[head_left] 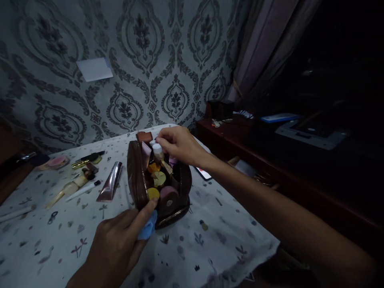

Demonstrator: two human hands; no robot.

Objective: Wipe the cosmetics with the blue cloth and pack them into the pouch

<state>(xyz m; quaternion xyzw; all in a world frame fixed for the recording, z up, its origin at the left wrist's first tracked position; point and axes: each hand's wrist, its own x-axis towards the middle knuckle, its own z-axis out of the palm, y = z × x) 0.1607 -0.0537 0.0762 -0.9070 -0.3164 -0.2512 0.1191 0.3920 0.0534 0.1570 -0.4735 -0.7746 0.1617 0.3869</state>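
Observation:
An open brown leather cosmetics bag [136,176] stands on a patterned white cloth [210,236], packed with small bottles and round compacts. My left hand [117,244] rests at the bag's near end, its fingers closed on a small blue cloth [148,228] and its fingertip touching a yellow compact [153,193]. My right hand [177,145] reaches over the far end of the bag. Its fingers pinch the top of a small white-capped bottle [157,151] standing inside.
Left of the bag lie a rose-metallic tube [110,182], a white pencil [84,190], a pale bottle [67,190], a gold and black stick [87,159] and a pink compact [55,162]. A phone [204,173] lies right of the bag. A dark wooden cabinet [270,160] stands right.

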